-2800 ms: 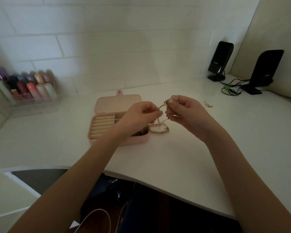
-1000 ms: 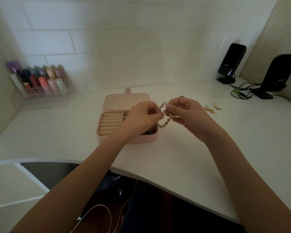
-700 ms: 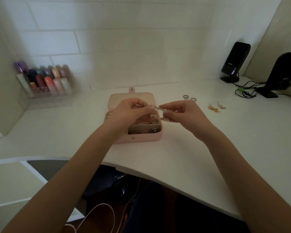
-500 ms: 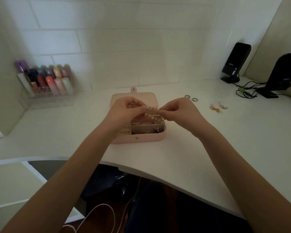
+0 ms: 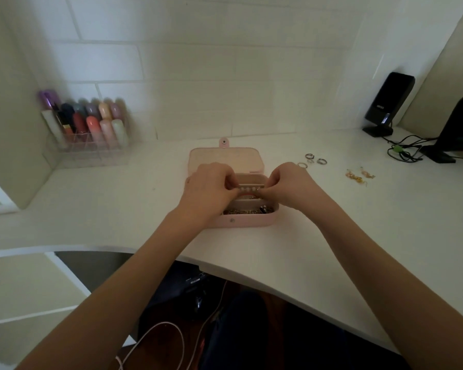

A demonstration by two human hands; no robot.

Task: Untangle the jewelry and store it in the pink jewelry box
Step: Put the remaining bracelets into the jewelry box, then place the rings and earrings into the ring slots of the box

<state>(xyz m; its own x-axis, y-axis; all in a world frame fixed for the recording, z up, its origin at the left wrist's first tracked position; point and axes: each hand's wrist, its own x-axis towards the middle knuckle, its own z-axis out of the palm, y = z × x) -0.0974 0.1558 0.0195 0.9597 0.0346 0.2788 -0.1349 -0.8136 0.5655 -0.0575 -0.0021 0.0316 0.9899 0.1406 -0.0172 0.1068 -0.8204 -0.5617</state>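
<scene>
One beaded bracelet (image 5: 248, 188) stretches taut between the two hands, the left hand (image 5: 211, 186) pinching one end and the right hand (image 5: 286, 184) pinching the other with curled fingers. Directly beneath the fingers sits one open pink jewelry box (image 5: 247, 221), more jewelry lying in its near compartment. Just beyond the right fingers lie four rings (image 5: 312, 160); farther right, two gold earrings (image 5: 358, 176).

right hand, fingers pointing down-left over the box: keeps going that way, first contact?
Likely the compartment floor of the pink jewelry box under the beaded bracelet the right hand pinches; depth unclear.
</scene>
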